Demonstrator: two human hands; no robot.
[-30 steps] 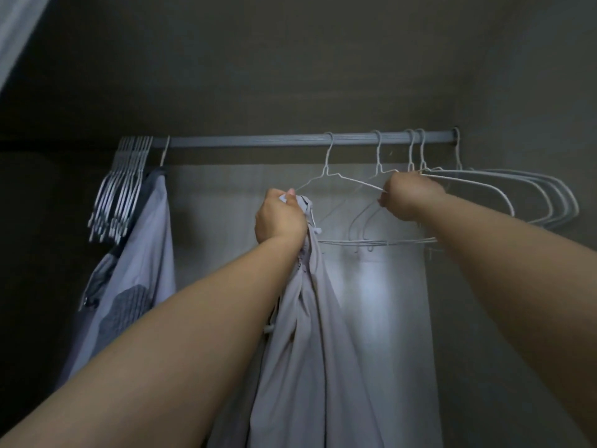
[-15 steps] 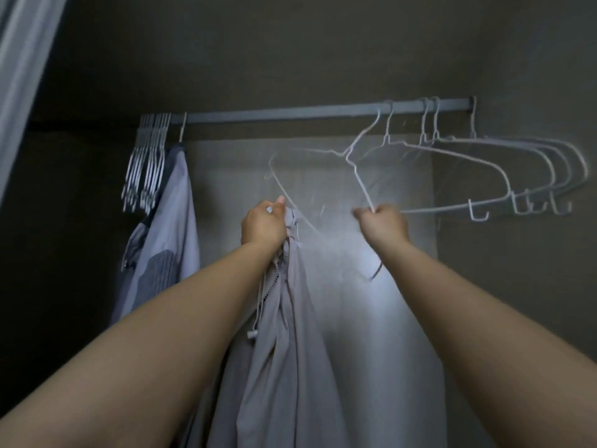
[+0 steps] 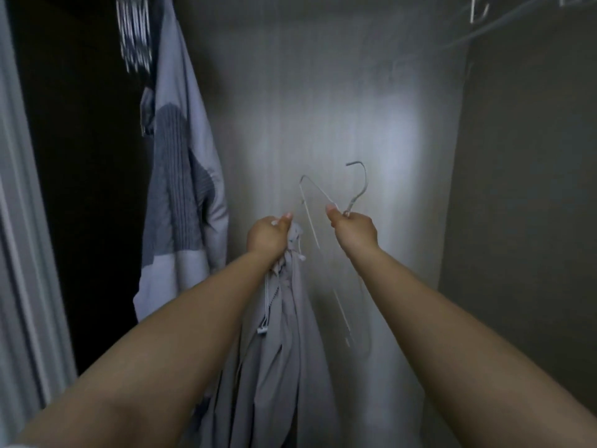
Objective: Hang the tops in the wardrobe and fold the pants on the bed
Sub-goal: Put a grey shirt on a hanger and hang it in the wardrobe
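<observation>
A: What's in the left hand (image 3: 269, 235)?

B: A pale grey top (image 3: 277, 344), bunched at its upper end inside a closed fist. The cloth is thin and smooth, falling in long soft folds down past the bottom edge of the view. A white drawstring with a small plastic toggle dangles along its left side, and a zip line seems to run next to it.

A: And the right hand (image 3: 355, 229)?

B: Fingers curled tight round the neck of a wire hanger (image 3: 357, 185), just under the hook. The hook is a slim metal curve, pointing up and to the left. The hanger is thin and pale, roughly triangular, with one shoulder corner sticking up between the two hands and the rest trailing down under the right forearm, blurred and faint.

A: Are top and hanger touching?

B: I can't tell; the wire passes very close to the cloth beside the left fist.

A: Where is all this?

B: Inside the wardrobe (image 3: 339, 92), in front of its back panel, which is matte with a fine vertical grain and a bright patch of light in the middle. Near the left side hangs a shirt (image 3: 181, 176) in light grey smooth fabric with a darker ribbed panel across it. Above it, at the top edge, a tight bundle of hangers (image 3: 134, 30), blurred. More pale hangers (image 3: 517, 24) show in the top right corner.
</observation>
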